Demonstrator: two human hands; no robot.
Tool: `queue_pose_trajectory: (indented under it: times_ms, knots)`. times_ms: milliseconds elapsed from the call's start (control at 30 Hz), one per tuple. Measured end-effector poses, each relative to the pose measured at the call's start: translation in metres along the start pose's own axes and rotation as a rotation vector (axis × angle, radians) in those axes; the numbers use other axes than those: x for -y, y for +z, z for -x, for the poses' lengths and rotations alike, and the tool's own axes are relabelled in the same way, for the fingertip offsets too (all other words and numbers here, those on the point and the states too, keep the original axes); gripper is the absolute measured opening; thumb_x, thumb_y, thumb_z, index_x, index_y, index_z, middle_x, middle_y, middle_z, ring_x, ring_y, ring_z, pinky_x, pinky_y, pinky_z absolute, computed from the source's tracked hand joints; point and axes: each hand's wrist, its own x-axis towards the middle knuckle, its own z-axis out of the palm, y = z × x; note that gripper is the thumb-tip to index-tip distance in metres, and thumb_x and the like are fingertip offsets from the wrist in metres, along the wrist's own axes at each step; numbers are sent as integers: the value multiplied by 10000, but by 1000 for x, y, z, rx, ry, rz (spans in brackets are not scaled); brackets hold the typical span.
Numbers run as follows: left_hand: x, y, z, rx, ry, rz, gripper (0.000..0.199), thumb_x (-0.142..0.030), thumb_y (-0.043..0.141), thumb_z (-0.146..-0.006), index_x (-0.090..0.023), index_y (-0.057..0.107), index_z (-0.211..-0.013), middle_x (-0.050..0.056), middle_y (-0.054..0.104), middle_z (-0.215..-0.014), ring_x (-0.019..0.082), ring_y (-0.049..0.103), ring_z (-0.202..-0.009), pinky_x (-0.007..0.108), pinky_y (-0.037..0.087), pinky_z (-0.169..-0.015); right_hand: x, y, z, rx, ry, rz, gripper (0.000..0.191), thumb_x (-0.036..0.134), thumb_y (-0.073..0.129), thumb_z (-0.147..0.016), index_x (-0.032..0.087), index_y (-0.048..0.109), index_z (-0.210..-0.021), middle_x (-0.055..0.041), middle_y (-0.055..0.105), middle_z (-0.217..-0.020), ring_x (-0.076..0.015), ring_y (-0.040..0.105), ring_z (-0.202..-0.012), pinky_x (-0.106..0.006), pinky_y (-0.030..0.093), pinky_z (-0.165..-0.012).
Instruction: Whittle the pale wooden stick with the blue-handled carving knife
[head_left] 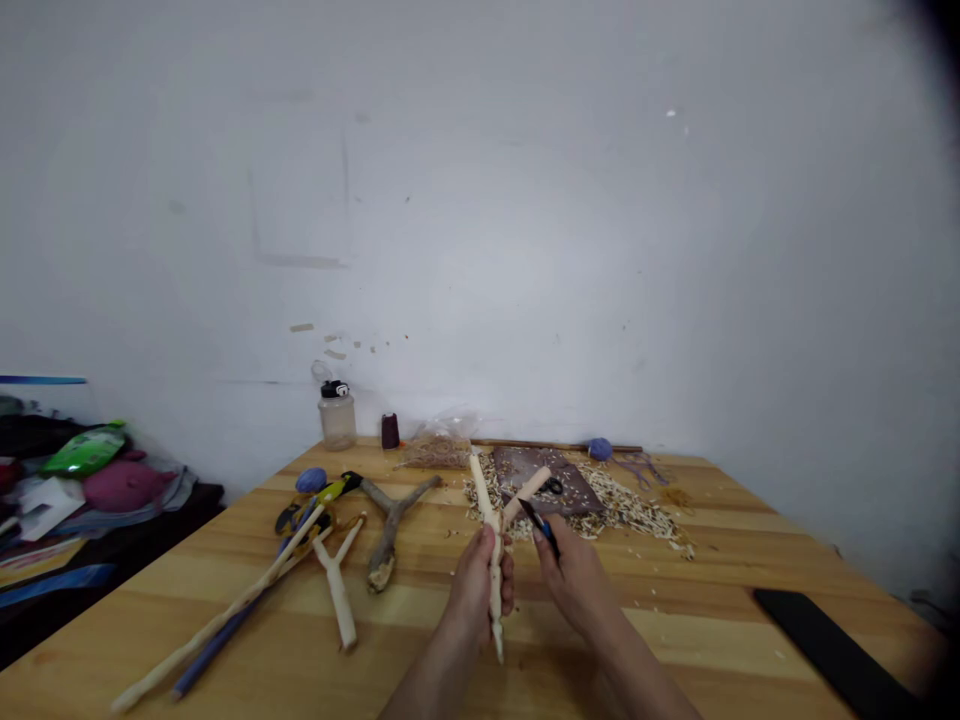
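At the left edge of the bench (675, 620), a peeled Y-shaped stick (337, 590) and a bark-covered forked branch (390, 530) are lying beside a long peeled stick (217, 610) and a yellow-and-black tool handle (322, 495). Near the front centre, the left hand (476, 590) is clenching the stem of a peeled forked stick (486, 495), holding it upright with both arms pointing away from the person. The right hand (574, 585) is grasping a blue-handled knife (541, 525), its dark blade angled up toward the fork; the edge appears to be just beside the wood, though the view is too poor to confirm contact. Behind the hands, wood shavings (630, 510) are lying around a dark board (525, 470). Toward the right front corner, a black strip (832, 640) is lying flat. The step in progress is judged to be shaving the fork; the next stroke calls for a firm left-hand hold and the blade directed clear of the fingers.
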Motion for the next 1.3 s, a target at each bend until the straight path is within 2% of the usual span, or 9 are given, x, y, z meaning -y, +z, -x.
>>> queue_pose_trajectory:
  times_ms: [67,233,400,567,967,1133,1300]
  knots:
    - [1,0,0,-2,11,-20,410,-604,478,-721,-206,478,-824,-79,431,-464,44,334,-289,157,174,-311,0,-1,0,-5,15,30,264,328,295,-891,200,508,-979,-44,630,-750,-161,574,-661,-222,320,-572]
    - [3,0,0,0,85,-54,440,-624,507,-687,-203,470,-807,-80,450,-468,43,344,-292,163,194,-315,5,0,2,140,-19,93,210,297,340,-874,202,519,-929,-43,643,-751,-158,583,-660,-217,294,-547]
    - [2,0,0,-28,86,-63,494,-654,526,-648,-204,474,-844,-85,455,-474,38,345,-290,156,190,-318,3,-1,1,23,16,61,268,319,281,-897,196,503,-985,-54,637,-764,-172,585,-685,-230,318,-574]
    - [3,1,0,-21,110,-87,526,-675,533,-619,-203,475,-844,-85,455,-478,38,358,-297,152,204,-315,3,3,1,89,27,46,215,303,321,-884,198,507,-905,-50,638,-758,-165,585,-692,-222,320,-582]
    - [4,0,-1,-23,117,-113,536,-684,505,-635,-198,474,-859,-81,458,-489,41,367,-304,155,205,-319,5,6,2,80,55,84,198,288,326,-886,197,499,-920,-58,648,-763,-167,591,-693,-215,296,-556]
    - [2,2,2,-34,120,-105,534,-688,514,-621,-201,460,-836,-84,448,-486,36,349,-301,149,204,-316,8,5,2,97,68,113,188,271,335,-882,191,497,-935,-58,651,-760,-159,589,-656,-218,274,-532]
    - [5,4,2,-16,147,-154,530,-714,437,-656,-206,439,-809,-101,379,-453,33,283,-280,149,191,-302,9,9,3,114,112,155,212,296,311,-895,193,487,-951,-66,655,-738,-169,598,-642,-227,252,-511]
